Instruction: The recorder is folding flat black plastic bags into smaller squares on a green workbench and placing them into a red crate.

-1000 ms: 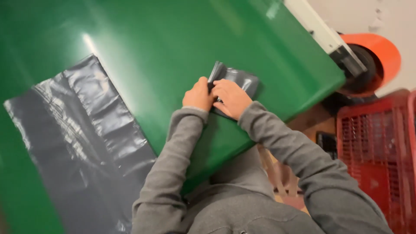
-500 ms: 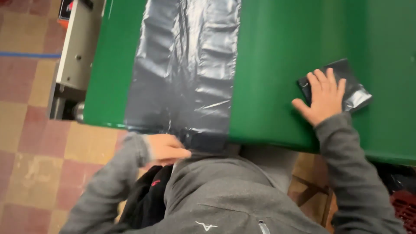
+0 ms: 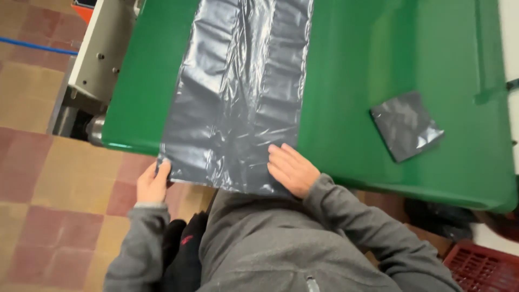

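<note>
Plastic sheet – lying flat on green table | left hand pinching near-left corner | right hand pressing spread | step: flattening – next likely calling for folding.

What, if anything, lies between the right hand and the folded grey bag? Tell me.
Nothing visible: only bare green table separates the right hand, which rests flat on the spread grey sheet, from the folded bag.

The one camera rides on my head, looking steeply down (slightly tilted). My left hand and right hand sit close below it.
</note>
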